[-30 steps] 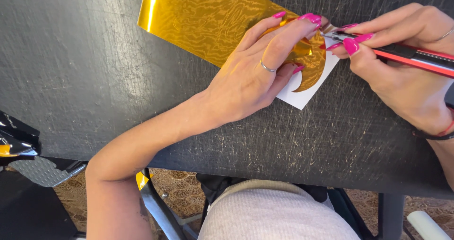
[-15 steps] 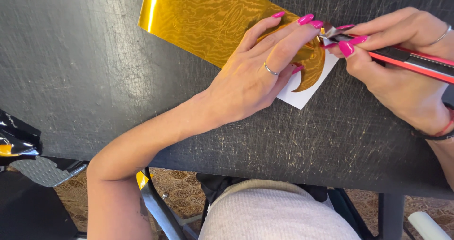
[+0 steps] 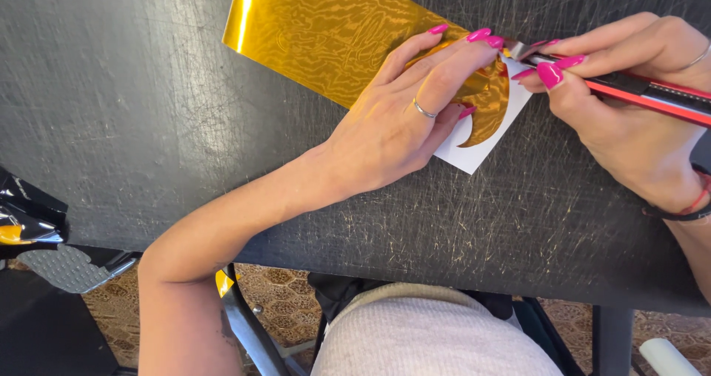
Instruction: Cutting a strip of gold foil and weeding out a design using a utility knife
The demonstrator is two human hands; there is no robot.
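A shiny gold foil sheet (image 3: 318,32) lies on the scratched black table (image 3: 133,124), its near end over a white paper backing (image 3: 463,150). My left hand (image 3: 400,124) presses flat on the foil, fingers spread, a ring on one finger. My right hand (image 3: 629,117) grips a red and black utility knife (image 3: 644,91), its blade tip at the foil's right edge just past my left fingertips. A curved cut shape shows in the gold under my left hand.
The table's near edge runs across the lower part of the view, with my lap and a patterned floor below. A black and gold foil scrap (image 3: 22,217) and a grey textured piece (image 3: 63,269) sit at the lower left. A white tube end (image 3: 670,357) shows at bottom right.
The knife and my right hand have crept slightly up and left along the foil's edge. My left hand stays pressed on the foil.
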